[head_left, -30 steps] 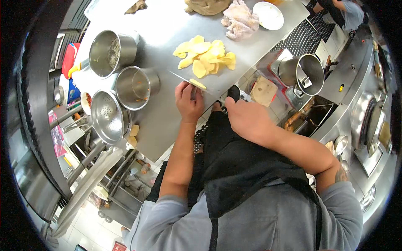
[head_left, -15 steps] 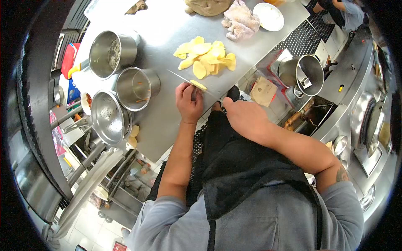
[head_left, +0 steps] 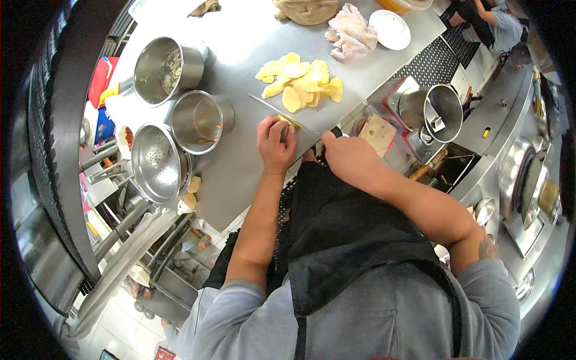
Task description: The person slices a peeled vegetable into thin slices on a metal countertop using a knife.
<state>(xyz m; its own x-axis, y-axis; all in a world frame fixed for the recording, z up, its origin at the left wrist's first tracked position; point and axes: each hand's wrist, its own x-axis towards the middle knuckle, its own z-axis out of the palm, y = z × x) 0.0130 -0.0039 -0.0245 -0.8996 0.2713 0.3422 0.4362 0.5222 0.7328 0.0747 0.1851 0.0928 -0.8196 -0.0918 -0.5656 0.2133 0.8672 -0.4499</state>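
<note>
My right hand (head_left: 351,157) is closed around the handle of a knife (head_left: 264,103), at the near edge of the steel counter. The thin blade slants up and left, past the fingertips of my left hand (head_left: 277,146). Those fingers are curled on a pale yellow piece of potato (head_left: 290,122) against the blade; part of it is hidden by the fingers. Just beyond the blade lies a loose pile of yellow potato slices (head_left: 300,83).
Left stand two steel pots (head_left: 203,122) (head_left: 168,71) and a colander (head_left: 157,161), with potato pieces (head_left: 192,189) beside it. A raw plucked bird (head_left: 352,33) and a white plate (head_left: 390,30) lie at the back. Another person (head_left: 501,24) is at far right.
The view has shifted slightly, so the counter items sit a little to the right. Less of the potato piece shows at the blade. Both hands keep their hold.
</note>
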